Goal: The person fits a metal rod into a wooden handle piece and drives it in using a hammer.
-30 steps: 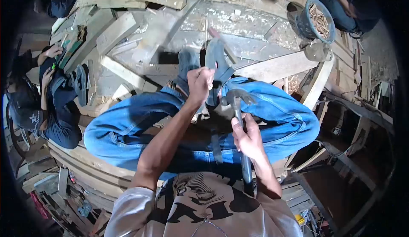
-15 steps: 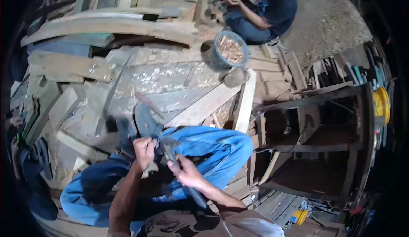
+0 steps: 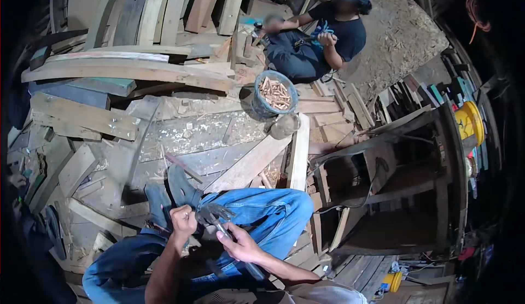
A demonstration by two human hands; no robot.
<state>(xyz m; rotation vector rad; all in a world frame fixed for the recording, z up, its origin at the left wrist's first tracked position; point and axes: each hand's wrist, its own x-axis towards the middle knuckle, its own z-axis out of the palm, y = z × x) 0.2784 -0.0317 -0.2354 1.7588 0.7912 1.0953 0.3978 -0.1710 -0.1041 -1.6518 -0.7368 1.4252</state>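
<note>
The right hand (image 3: 240,244) is wrapped round the handle of a claw hammer (image 3: 216,215), thumb lying along the shaft; the tool slants over the person's lap, its head at the far left end and its butt near, toward the right forearm. The left hand (image 3: 183,220) is curled into a fist just left of the hammer head; from this angle I cannot tell whether the fingers pinch something small.

Under both hands are the bent legs in blue jeans (image 3: 273,208), with grey footwear (image 3: 180,186) on the far side of the left fist. Beyond the right knee, a pale plank (image 3: 299,159) and a wider board (image 3: 249,164) lie on the littered floor, meeting near a squat round container (image 3: 285,127). Just past it stands a bucket (image 3: 259,107) heaped with wooden pegs (image 3: 275,92). A seated person in a dark cap and shirt (image 3: 350,36) is behind the bucket. Far left, a long curved timber (image 3: 131,71) lies among stacked lumber. To the right is a dark wooden frame (image 3: 383,196), with a yellow pail (image 3: 469,123) at its far right corner.
</note>
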